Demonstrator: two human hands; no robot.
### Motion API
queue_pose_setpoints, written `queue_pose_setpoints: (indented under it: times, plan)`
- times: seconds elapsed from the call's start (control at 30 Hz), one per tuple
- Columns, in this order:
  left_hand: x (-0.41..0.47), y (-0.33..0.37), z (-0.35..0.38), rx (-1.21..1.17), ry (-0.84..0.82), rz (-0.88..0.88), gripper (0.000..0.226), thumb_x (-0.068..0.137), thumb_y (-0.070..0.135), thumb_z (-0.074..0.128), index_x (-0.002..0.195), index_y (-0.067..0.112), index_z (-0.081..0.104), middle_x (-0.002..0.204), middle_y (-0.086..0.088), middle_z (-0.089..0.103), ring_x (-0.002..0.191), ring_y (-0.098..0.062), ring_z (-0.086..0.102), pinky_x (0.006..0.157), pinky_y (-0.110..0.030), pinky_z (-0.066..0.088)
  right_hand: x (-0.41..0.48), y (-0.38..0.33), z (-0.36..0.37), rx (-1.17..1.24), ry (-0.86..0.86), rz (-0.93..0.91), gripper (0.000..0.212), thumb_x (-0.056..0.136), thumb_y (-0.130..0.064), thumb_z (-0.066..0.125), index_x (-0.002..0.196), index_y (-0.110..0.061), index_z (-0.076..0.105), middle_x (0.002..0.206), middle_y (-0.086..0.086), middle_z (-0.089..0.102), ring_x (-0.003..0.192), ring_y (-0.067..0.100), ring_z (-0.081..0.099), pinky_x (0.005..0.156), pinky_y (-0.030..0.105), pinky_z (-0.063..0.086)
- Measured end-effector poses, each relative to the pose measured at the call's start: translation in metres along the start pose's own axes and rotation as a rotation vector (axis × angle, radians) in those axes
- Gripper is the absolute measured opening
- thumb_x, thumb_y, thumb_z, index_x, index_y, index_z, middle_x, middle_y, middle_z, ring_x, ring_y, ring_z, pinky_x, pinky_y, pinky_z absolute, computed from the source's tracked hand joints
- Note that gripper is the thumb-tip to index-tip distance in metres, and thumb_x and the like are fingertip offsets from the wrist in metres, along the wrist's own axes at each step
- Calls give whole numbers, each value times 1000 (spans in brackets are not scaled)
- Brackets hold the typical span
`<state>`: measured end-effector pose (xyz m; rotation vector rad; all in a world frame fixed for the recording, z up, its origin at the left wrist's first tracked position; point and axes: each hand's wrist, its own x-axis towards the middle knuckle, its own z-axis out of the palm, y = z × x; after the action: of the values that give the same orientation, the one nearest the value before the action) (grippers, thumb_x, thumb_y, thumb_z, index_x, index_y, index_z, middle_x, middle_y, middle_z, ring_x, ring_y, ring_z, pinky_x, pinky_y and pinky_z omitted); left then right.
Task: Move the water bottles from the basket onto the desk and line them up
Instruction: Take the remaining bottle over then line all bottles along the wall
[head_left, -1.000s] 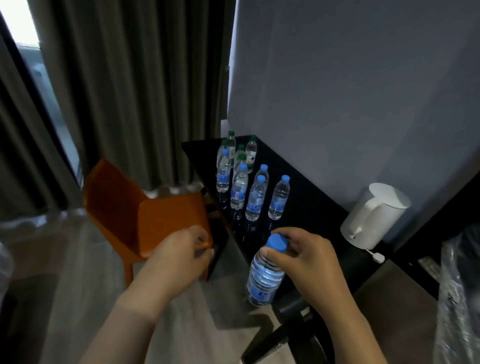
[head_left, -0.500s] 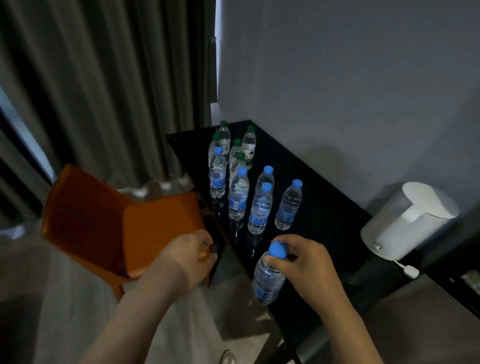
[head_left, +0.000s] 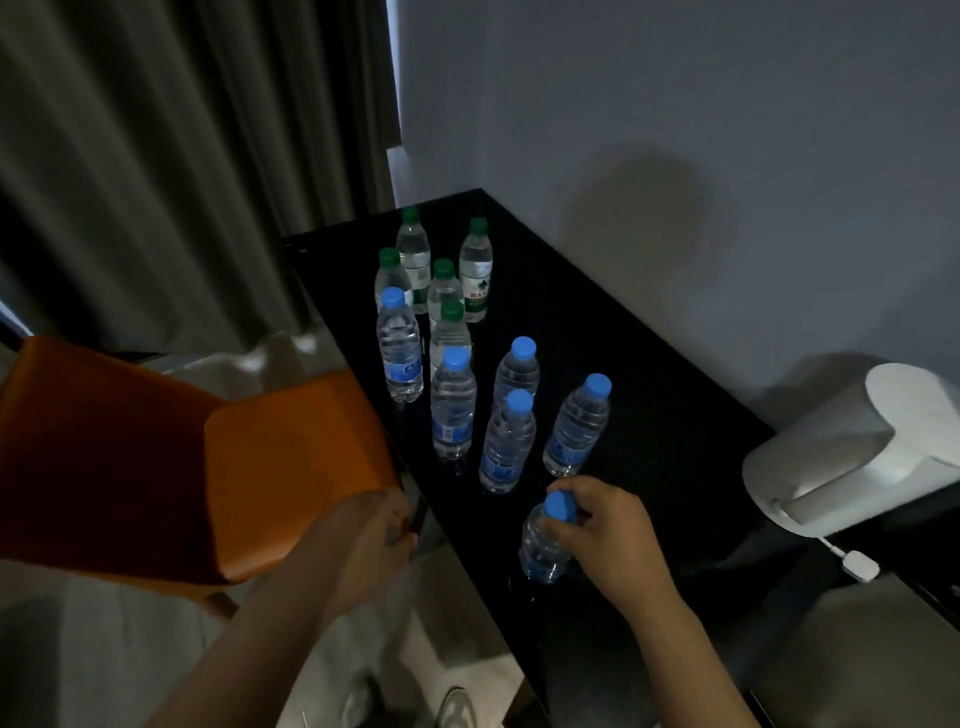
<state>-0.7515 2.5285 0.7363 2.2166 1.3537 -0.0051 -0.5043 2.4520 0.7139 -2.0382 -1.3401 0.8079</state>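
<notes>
My right hand (head_left: 610, 538) grips the neck of a blue-capped water bottle (head_left: 545, 545) that stands upright on the black desk (head_left: 649, 405), near its front edge. Just beyond it stand several more blue-capped bottles (head_left: 509, 441) in two rough rows. Further back is a cluster of several green-capped bottles (head_left: 475, 270). My left hand (head_left: 371, 545) is curled at the corner of the orange chair's backrest (head_left: 296, 467), left of the desk edge. No basket is in view.
An orange chair (head_left: 104, 452) stands left of the desk. A white electric kettle (head_left: 852, 447) with its white cord plug (head_left: 860, 566) sits on the desk's right part. Grey curtains hang at the back left, a plain wall behind the desk. Shoes show on the floor below.
My right hand carried the blue-capped bottle from beside the desk's edge onto the desk top and stood it behind the two rows. The view shifted closer to the desk. The left hand stayed by the chair.
</notes>
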Motion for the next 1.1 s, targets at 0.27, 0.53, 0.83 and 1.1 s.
queue_pose_setpoints:
  times: [0.27, 0.53, 0.83, 1.1]
  plan:
    - [39, 5, -5, 60, -79, 22, 25, 90, 23, 55, 112, 14, 60, 111, -2, 66, 101, -16, 61, 81, -25, 47, 24, 21, 12, 12, 96, 73, 39, 81, -15, 74, 118, -21, 63, 107, -5, 65, 95, 5, 62, 79, 20, 55]
    - [64, -2, -5, 56, -102, 85, 25, 91, 25, 54, 114, 15, 58, 117, 0, 63, 106, -14, 59, 83, -22, 44, 32, 33, 18, -15, 153, 122, 41, 81, -16, 74, 120, -21, 62, 101, -7, 65, 87, 2, 62, 64, 6, 46]
    - [76, -10, -2, 40, -132, 95, 28, 90, 26, 57, 117, 16, 57, 119, 0, 62, 107, -13, 57, 85, -20, 43, 33, 35, 19, -64, 172, 155, 40, 81, -18, 74, 118, -24, 60, 99, -9, 62, 79, -3, 58, 56, 5, 44]
    - [82, -7, -1, 33, -168, 111, 29, 90, 25, 56, 118, 16, 56, 118, -1, 61, 107, -12, 57, 88, -20, 44, 34, 29, 18, -171, 142, 145, 42, 85, -18, 70, 125, -17, 58, 113, 5, 66, 97, 14, 62, 80, 20, 49]
